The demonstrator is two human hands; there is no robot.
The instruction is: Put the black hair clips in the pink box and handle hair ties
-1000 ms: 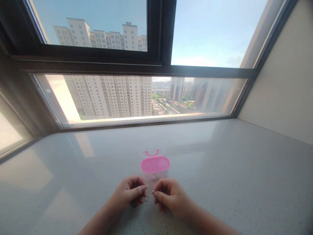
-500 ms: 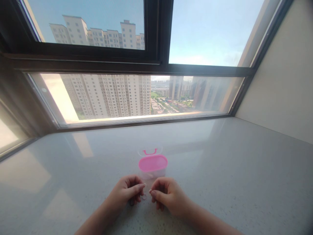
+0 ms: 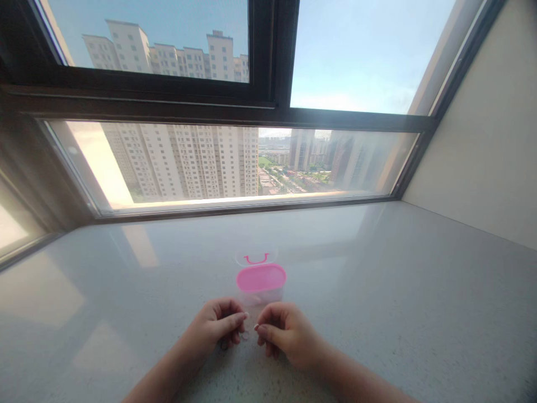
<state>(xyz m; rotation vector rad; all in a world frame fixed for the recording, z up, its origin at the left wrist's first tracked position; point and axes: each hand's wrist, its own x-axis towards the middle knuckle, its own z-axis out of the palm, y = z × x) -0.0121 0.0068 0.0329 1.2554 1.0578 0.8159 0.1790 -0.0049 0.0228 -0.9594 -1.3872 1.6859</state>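
- Both hands rest low on the pale speckled table (image 3: 377,280), fingertips nearly meeting, just in front of a small clear box with a pink oval lid (image 3: 260,278)
- The left hand (image 3: 216,327) is curled, its grip closed thumb against forefinger; the right hand (image 3: 287,334) mirrors it, thumb and forefinger pressed together, the other fingers tucked under
- A small pale thing (image 3: 245,336) shows in the narrow gap under the left fingertips, close above the table; it is too small to name, and I cannot tell which grip, if either, actually has it
- The step in hand looks like fine fingertip work on that small thing, done close to the box; the box itself is untouched, its lid on
- Behind the box lies a clear piece with a pink U-shaped handle (image 3: 256,258), apart from both hands
- Any further move calls for a steady, light pinch and short travel; the thing is tiny and could slip unseen onto the speckled surface
- The window (image 3: 251,162) runs along the far edge
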